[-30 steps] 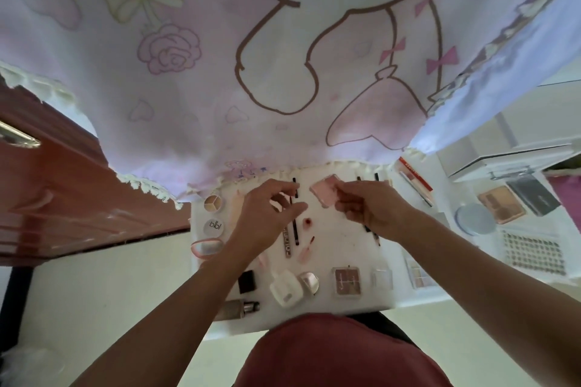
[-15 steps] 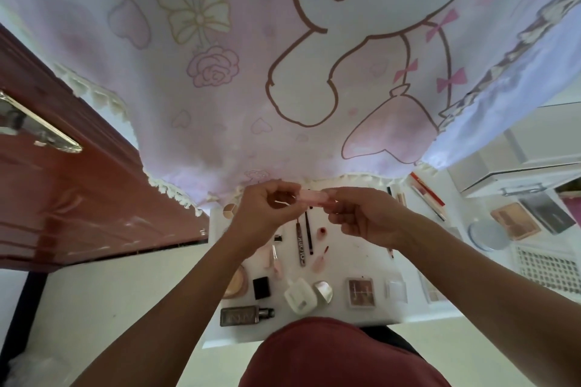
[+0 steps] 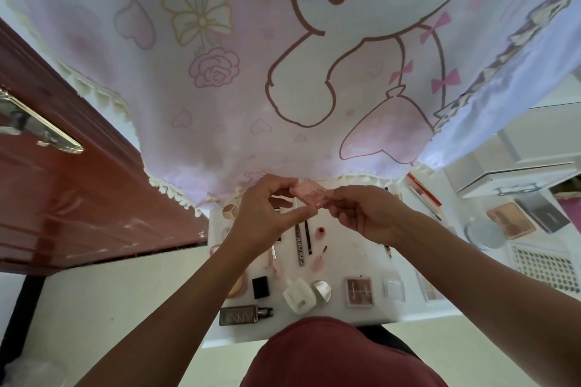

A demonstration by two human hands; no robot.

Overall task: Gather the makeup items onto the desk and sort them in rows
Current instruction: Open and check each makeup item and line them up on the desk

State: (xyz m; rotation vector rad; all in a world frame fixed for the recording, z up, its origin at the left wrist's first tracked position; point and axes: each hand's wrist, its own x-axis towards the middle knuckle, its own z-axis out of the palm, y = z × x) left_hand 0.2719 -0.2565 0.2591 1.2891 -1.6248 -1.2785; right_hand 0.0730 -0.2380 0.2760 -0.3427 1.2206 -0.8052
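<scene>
Pink cartoon cloth [image 3: 283, 56] hangs over the far edge of the counter [image 3: 361, 248] and fills most of what I see. A red-brown wooden panel [image 3: 63, 198] with a metal handle sits left of the counter. The counter top is white. A red garment [image 3: 339, 355] on the person butts against its near edge.

Both forearms reach in over the counter. Left hand [image 3: 261, 217] and right hand [image 3: 367, 214] meet above its far half. They share the pink compact [image 3: 309, 195], which is lifted off the counter and tilted. Left fingers are curled and pinch its left end. Right fingers are clamped on its right end. I can't tell if the lid is open.

On the counter, near edge, left to right:
- grey bottle [image 3: 245, 315], lying flat
- black cube [image 3: 261, 287]
- white bottle [image 3: 298, 295]
- silver case [image 3: 322, 291], touching the white bottle
- brown palette [image 3: 359, 291]
- clear case [image 3: 394, 290]

Mid-counter, under the hands, a lettered tube [image 3: 300, 245] and a black pencil [image 3: 308, 237] lie side by side, pointing near to far. A small red pot [image 3: 320, 231] is just right of them.

More palettes sit off the counter's right side, too blurred for me to read.
</scene>
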